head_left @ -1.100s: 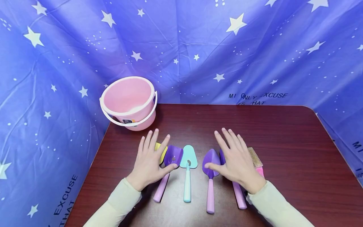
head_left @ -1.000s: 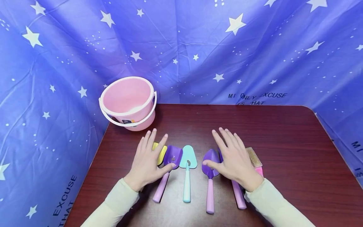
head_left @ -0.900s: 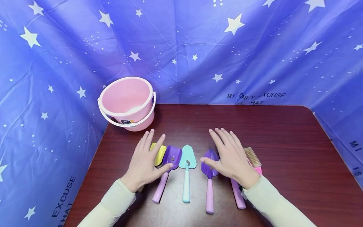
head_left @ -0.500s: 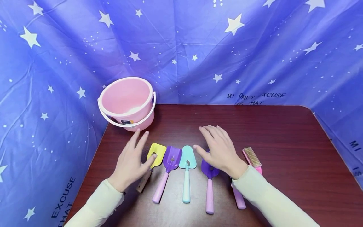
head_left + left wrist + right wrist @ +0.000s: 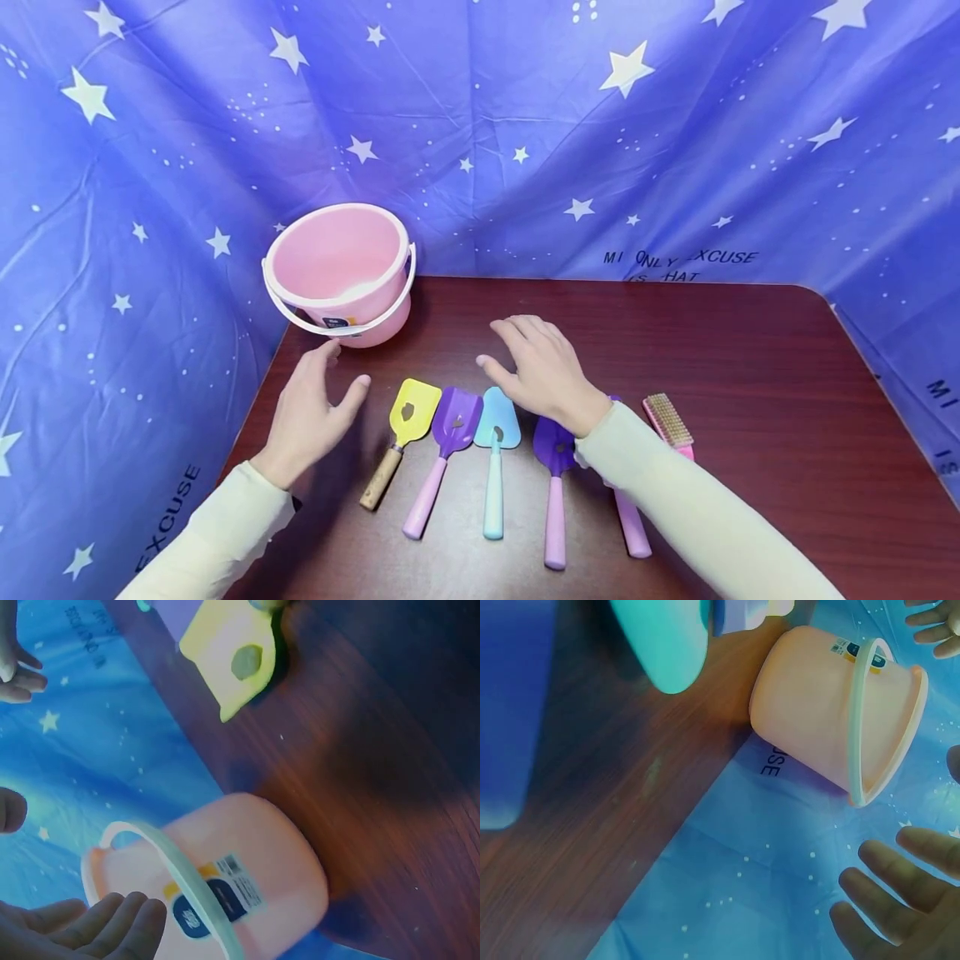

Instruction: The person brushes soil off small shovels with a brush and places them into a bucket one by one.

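Nearest to me, my pale sleeves [image 5: 206, 533] slant in across the table [image 5: 787, 375], the right one passing over a pink-handled tool [image 5: 632, 525] so that most of its head is hidden. Just left of that tool lies a purple trowel [image 5: 555, 496], its blade partly under my right wrist in the head view. Further left, in a rough row, are a turquoise spade [image 5: 493, 483], a purple square-ended scoop [image 5: 450, 437] and a yellow scoop [image 5: 411, 421] with a wooden handle; a pink brush [image 5: 670, 421] with tan bristles lies to the right of my right forearm. Beyond the wooden handle and to its left is my left grip [image 5: 303, 425], thumb spread well away from the gently bent fingers, holding nothing. My right grip [image 5: 543, 371] is raised past the turquoise spade's blade, thumb apart from loosely extended fingers, also holding nothing. Farther off, near the back left corner of the table, the pink bucket [image 5: 386, 327] stands upright, its pale handle [image 5: 386, 312] slung low across the labelled front. It sits just beyond my left fingertips and slightly right of them, and I cannot tell whether they touch it; from my right grip it lies ahead and to the left, clearly apart. Behind everything hangs a blue curtain [image 5: 480, 100] printed with white stars.
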Available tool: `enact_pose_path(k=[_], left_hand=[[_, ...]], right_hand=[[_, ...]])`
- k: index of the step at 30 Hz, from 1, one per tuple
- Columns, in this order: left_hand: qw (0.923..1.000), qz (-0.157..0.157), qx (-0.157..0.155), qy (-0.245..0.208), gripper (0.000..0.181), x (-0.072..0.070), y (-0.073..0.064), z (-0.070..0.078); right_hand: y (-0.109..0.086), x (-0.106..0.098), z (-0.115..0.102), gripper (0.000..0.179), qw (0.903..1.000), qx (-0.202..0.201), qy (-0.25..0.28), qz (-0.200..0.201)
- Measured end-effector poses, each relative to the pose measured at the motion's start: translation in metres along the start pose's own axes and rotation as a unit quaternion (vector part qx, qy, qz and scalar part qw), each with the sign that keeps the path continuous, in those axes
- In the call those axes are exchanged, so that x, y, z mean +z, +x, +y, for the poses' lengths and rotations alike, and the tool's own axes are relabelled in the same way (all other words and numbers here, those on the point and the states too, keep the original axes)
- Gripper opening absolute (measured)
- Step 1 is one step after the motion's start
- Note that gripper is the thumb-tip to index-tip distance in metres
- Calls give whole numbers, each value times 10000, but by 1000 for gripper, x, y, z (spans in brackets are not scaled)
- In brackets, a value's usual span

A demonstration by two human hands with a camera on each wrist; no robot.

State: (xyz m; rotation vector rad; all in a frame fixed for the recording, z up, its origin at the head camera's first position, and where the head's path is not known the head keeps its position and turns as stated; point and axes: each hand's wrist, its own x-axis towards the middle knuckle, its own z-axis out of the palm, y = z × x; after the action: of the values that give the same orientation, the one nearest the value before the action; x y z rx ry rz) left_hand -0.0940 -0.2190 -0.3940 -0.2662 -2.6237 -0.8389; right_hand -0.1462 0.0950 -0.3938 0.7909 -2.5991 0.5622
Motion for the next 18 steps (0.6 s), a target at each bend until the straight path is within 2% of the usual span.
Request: enact_pose_path(k=[4,10,14,18], left_hand=[[9982,116,-493,-311,51,-6,9,-7],[9903,240,-1227,-605,45,-12,24,-16],[9824,343,-1691,-713,44,-15,35,-20],[9695,474,-2171,-1033,46,-17,47,-25]], right_hand=[[18,6,-5,51,9998,114,125,-131],[43,15,-14,50,9978,347,348,-452],[60,24,-19,50,9934,621,670,-690],[77,33,-23,46,9850,904,1212,-834]])
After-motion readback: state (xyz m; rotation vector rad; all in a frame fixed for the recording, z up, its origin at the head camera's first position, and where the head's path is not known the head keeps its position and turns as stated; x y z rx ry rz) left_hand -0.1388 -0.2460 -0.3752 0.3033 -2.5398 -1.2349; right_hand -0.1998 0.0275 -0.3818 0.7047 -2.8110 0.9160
